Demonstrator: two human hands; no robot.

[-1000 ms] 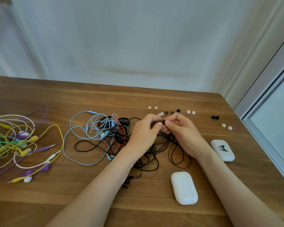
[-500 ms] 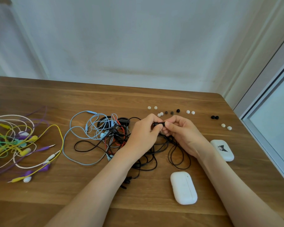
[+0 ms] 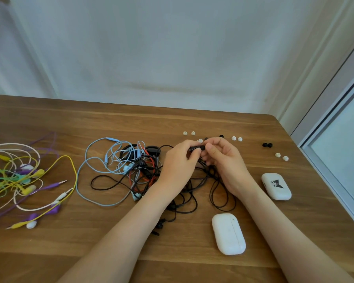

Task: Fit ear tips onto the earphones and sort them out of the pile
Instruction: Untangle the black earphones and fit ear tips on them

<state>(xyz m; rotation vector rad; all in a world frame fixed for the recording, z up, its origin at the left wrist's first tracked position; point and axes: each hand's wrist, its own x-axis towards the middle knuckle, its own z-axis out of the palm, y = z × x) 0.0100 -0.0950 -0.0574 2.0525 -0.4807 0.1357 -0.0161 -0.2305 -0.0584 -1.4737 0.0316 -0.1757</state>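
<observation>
Black plastic sits pinched between both my hands: my left hand [image 3: 180,160] steadies the black earbud [image 3: 197,148] while my right hand [image 3: 223,160] closes on its far end, presumably to press on a tip, though my fingers hide whether one is seated. I hold it raised above the dark cable pile [image 3: 147,172] so its cord hangs free. Spare ear tips [image 3: 237,138] lie just beyond on the table [image 3: 192,119]; sorted coloured earphones [image 3: 18,176], cut off at the frame edge, lie well apart left.
</observation>
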